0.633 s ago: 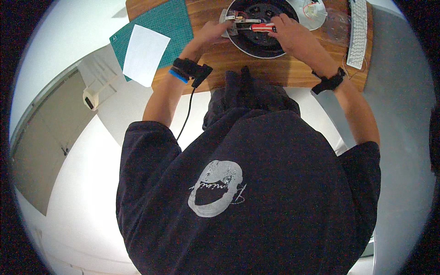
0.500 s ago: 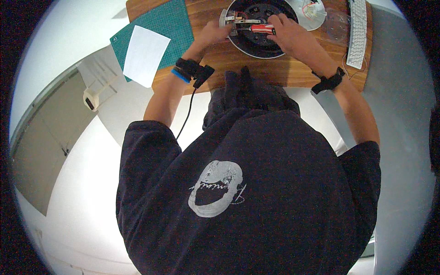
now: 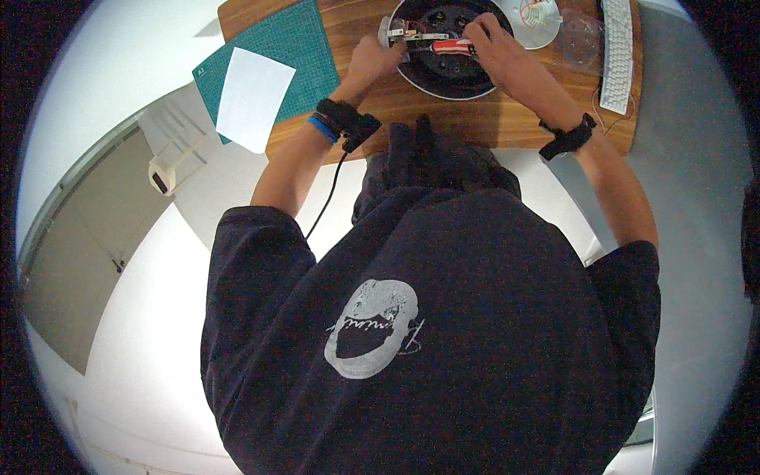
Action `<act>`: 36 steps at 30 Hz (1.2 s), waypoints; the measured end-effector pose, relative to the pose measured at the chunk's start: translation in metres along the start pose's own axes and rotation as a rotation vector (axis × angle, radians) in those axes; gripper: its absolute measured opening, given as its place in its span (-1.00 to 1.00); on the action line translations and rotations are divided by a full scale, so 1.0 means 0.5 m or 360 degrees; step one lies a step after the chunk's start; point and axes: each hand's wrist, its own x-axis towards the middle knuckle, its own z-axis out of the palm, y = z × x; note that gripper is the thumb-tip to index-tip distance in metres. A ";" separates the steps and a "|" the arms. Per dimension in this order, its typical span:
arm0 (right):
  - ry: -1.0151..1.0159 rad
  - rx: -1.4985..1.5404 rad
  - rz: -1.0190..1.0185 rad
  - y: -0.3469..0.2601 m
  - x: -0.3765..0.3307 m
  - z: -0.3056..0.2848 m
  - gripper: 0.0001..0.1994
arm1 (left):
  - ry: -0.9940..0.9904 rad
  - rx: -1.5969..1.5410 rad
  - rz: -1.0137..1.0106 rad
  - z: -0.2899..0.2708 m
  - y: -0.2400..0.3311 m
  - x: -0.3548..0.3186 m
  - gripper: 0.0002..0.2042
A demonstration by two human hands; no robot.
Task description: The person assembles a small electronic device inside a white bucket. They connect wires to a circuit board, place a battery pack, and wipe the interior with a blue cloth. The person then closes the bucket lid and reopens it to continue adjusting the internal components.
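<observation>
I see the left hand (image 3: 376, 58) at the left rim of a black round pan (image 3: 431, 85), its fingers drawn nearly closed on a pale-and-metal assembly (image 3: 400, 34) that reaches over the pan; how firm the grip is, I can't tell. The right hand (image 3: 499, 60) has its fingers curled about the right end of a red-and-white-handled tool (image 3: 451, 47), which lies over the pan and points left toward the assembly. The pan sits back from the tabletop's (image 3: 467, 127) near edge, between its left and right edges. Along the right edge I have a white keyboard (image 3: 616, 67), with a clear dish (image 3: 532, 30) between it and the pan. A green cutting mat (image 3: 307, 55), bearing a white sheet (image 3: 255, 99), overhangs the left edge.
</observation>
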 end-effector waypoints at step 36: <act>-0.0089 0.0196 0.0309 -0.016 -0.027 0.006 -0.68 | -0.0077 0.0096 0.0247 0.017 -0.027 0.049 -0.51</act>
